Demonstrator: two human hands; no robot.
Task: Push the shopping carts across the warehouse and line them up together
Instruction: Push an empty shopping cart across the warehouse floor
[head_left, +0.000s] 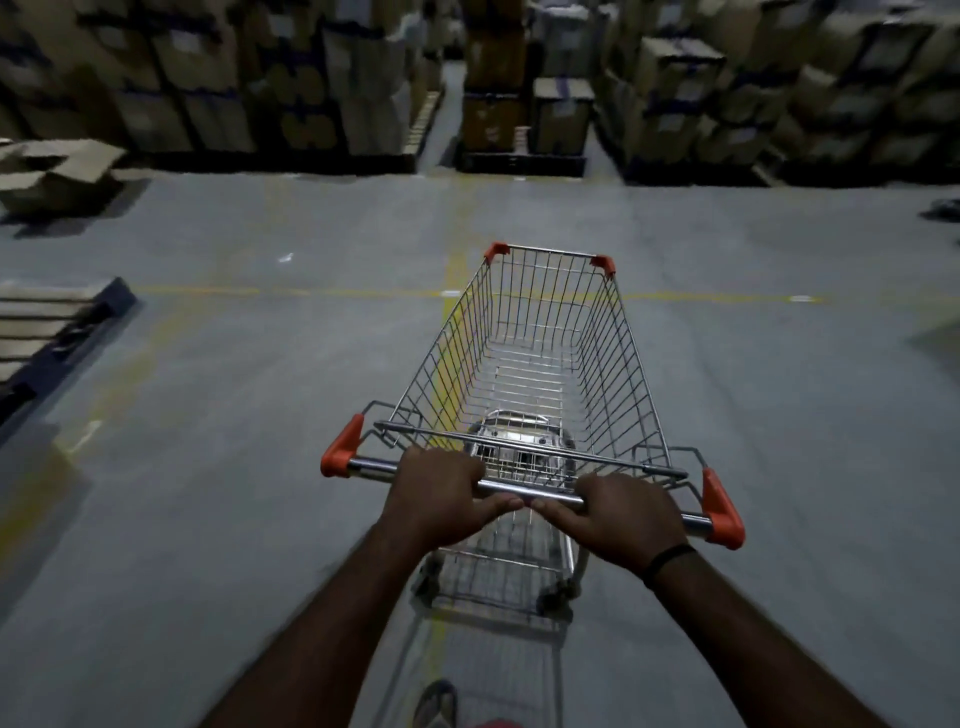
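Wire shopping cart, both hands gripping its chrome bar

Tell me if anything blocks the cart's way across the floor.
Nothing visible lies on the floor straight ahead of the cart. At the far side stand stacked boxes; a pallet lies off to the left.

Stacked cartons along the top of the frame are blurred, labels unreadable. The pallet at left edge and a dark object at right edge are cut off, the latter unidentifiable. A sandalled foot is cropped by the bottom edge. Front wheels of the shopping cart are hidden beneath its basket.
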